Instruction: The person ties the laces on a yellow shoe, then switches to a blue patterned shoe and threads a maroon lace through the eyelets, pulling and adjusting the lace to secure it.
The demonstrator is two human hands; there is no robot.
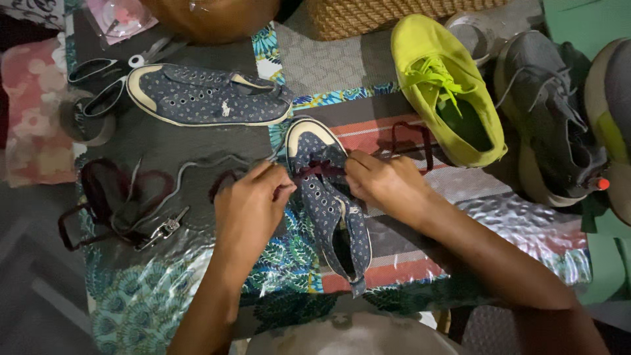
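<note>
A navy patterned canvas shoe [328, 204] lies toe away from me on a colourful cloth-covered table [394, 269]. A dark maroon lace [315, 171] runs across its lowest eyelets. My left hand [253, 204] pinches the lace end at the shoe's left side. My right hand [384, 184] grips the other end at the right side, and that lace trails off toward the upper right [420, 141]. The matching navy shoe [207, 97] lies on its side at the back left, without a lace.
A lime-green shoe [447, 85] and a grey shoe [552, 118] stand at the right. Scissors [108, 82], a tape roll [85, 118], loose laces [125, 190] and a small metal clip [164, 230] lie at the left. A woven basket [368, 16] sits at the back.
</note>
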